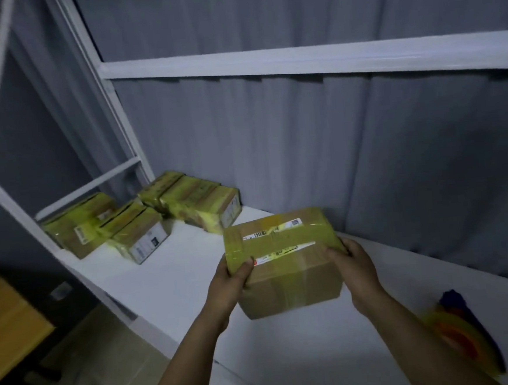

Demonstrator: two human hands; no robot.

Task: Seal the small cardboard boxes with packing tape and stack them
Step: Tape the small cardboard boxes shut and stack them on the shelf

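A small cardboard box point(285, 259) with yellowish tape across its top and white labels is held above the white shelf surface point(168, 278), tilted toward me. My left hand point(232, 280) grips its left end, thumb on top. My right hand point(351, 263) grips its right end. Several taped boxes lie at the far left of the shelf: one group point(103, 227) near the left frame and another group point(195, 201) against the back curtain. A tape dispenser point(461, 331) with a yellow tape roll lies blurred at the right on the shelf.
A white metal frame point(297, 62) runs above and beside the shelf, with a grey curtain point(335, 155) behind it. A wooden-topped table point(11, 327) stands lower left on the floor.
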